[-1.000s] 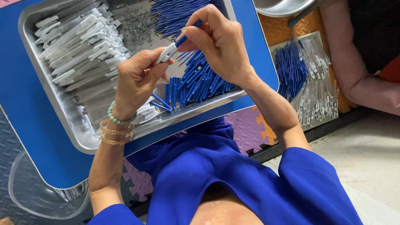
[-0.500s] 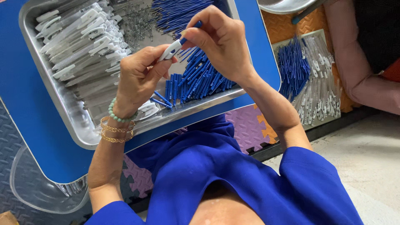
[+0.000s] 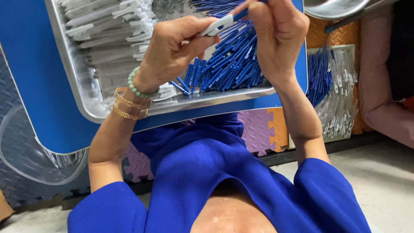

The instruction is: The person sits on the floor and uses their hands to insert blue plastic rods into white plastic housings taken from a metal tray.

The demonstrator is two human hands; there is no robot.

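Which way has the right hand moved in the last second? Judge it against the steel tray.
No, hardly. The right hand is over the blue pieces, its wrist crossing the near corner of the steel tray as before; the view itself shifted.

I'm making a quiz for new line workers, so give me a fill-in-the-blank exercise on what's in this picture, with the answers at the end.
1. The left hand and the right hand together hold one white and blue pen part above a metal ____.
2. The loose sticks heaped under the right hand are ____ in colour.
3. The wrist with the green bead bracelet and gold bangles belongs to the ____ hand.
4. The white pieces lie in the tray on the same side as the ____ hand.

Missing words: tray; blue; left; left
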